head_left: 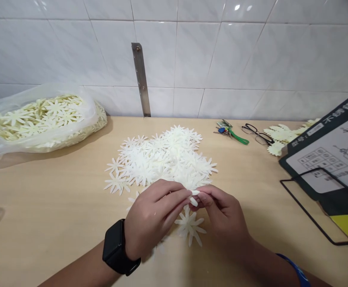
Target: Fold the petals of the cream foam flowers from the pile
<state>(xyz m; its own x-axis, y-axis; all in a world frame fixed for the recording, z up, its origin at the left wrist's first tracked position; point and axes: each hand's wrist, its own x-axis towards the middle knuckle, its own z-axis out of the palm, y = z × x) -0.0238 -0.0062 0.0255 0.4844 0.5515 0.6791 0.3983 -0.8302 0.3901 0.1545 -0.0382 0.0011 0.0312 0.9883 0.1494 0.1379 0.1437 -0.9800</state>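
Observation:
Between my fingertips is a small pale flower piece, with two petals showing and the rest hidden. My left hand, with a black watch on the wrist, pinches it from the left. From the other side my right hand grips it between thumb and fingers. Just below the fingers a single flower cutout with long narrow petals lies on the table. Beyond my hands spreads a heap of similar white flower cutouts, with a few loose ones at its left edge.
At the left stands an open plastic bag full of flower cutouts. Keys with a green strap, eyeglasses and more cutouts lie at the back right. A dark printed box and a black wire frame occupy the right side.

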